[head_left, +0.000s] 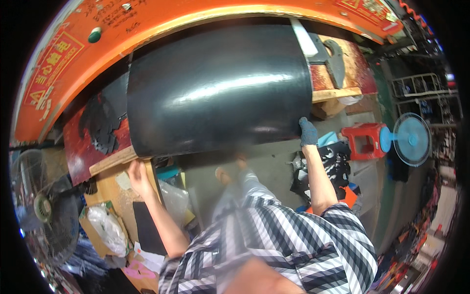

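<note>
A large, glossy black sheet [215, 108] lies across the red work board [78, 152], its front edge hanging over toward me. At its right front corner my right hand [307, 132], in a blue-grey knit glove, is closed on the edge. My bare left hand [139, 179] is at the left front corner, its fingertips partly hidden at the sheet's edge and seemingly gripping it. Dark cut scraps [102, 125] are heaped on the board left of the sheet. To the right, a curved dark piece [335, 63] rests on the board beside a white strip [303, 39].
An orange machine beam [161, 17] spans the far side above the board. Left stands a caged fan [44, 206], near a carton [105, 228] with clear plastic. A red stool [363, 141], a blue fan [411, 139] and black scraps [328, 166] are on the right.
</note>
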The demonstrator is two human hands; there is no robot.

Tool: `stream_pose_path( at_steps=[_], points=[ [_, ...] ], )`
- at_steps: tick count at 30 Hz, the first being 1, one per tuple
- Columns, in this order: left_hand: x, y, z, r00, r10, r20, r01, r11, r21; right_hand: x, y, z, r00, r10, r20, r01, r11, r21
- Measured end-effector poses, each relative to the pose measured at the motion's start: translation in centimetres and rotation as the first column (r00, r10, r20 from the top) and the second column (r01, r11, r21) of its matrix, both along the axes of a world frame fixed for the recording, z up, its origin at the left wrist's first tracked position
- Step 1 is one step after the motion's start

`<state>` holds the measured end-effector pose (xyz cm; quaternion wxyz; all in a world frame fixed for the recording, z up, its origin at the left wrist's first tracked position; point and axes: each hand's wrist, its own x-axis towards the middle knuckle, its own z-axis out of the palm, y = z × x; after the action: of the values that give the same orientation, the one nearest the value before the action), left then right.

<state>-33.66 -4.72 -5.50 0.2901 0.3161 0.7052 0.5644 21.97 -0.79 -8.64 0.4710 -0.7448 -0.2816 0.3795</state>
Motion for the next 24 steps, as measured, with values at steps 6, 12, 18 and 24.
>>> stream_pose_path(
  at_steps=[6,12,18,24],
  points=[
    [0.6,-0.8,-6.0,0.875,-0.408,0.263,0.446,0.889,-0.104,-0.4,-0.3,6.0,0.982,-0.101,0.158,0.096,0.995,0.042],
    [0.8,-2.2,-2.5,0.918,-0.396,0.032,0.398,0.914,-0.081,2.5,2.1,11.2,0.776,0.182,0.604,-0.171,0.982,-0.076],
    [1.2,6.3,7.3,0.923,-0.279,-0.264,0.313,0.945,0.094,2.2,14.2,15.6,0.878,0.038,0.477,-0.123,0.981,0.148],
    [0.1,26.2,10.8,0.777,-0.216,-0.591,0.039,0.954,-0.298,4.3,32.4,17.5,0.949,-0.061,0.309,-0.031,0.958,0.286]
  ],
)
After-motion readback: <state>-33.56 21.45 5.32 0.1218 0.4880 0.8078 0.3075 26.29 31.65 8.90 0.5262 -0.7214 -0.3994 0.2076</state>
